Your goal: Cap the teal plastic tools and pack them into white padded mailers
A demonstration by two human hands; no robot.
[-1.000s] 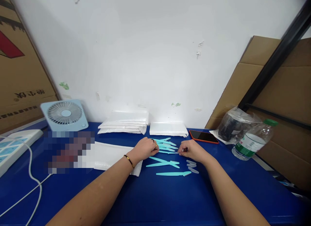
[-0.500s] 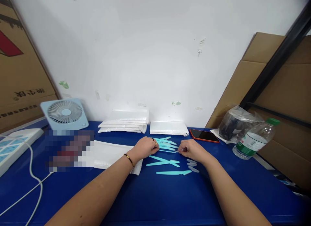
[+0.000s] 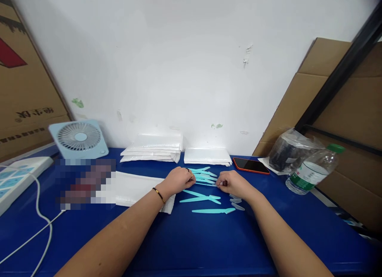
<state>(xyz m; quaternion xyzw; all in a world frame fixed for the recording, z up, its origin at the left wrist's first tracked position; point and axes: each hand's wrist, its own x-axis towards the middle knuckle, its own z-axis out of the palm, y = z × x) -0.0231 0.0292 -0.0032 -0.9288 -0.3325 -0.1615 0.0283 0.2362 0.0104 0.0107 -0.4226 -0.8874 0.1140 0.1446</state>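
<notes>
My left hand pinches the handle end of a turquoise eyebrow razor, holding it level over the blue table. At the razor's blade end, my right hand has its thumb and fingers closed on a small clear cap, mostly hidden by the fingertips. Just behind the hands lies a loose pile of turquoise eyebrow razors. Nearer to me are two crossed razors and a single razor lying straight. Several clear blade caps rest below my right hand.
White padded mailers form a stack and a smaller stack by the wall; another mailer lies under my left forearm. A phone, a bottle and a bagged dark item stand right. A fan and power strip are left.
My right hand has shifted slightly left, bringing its fingertips closer to the razor's blade end. My left hand stays nearly still on the handle.
</notes>
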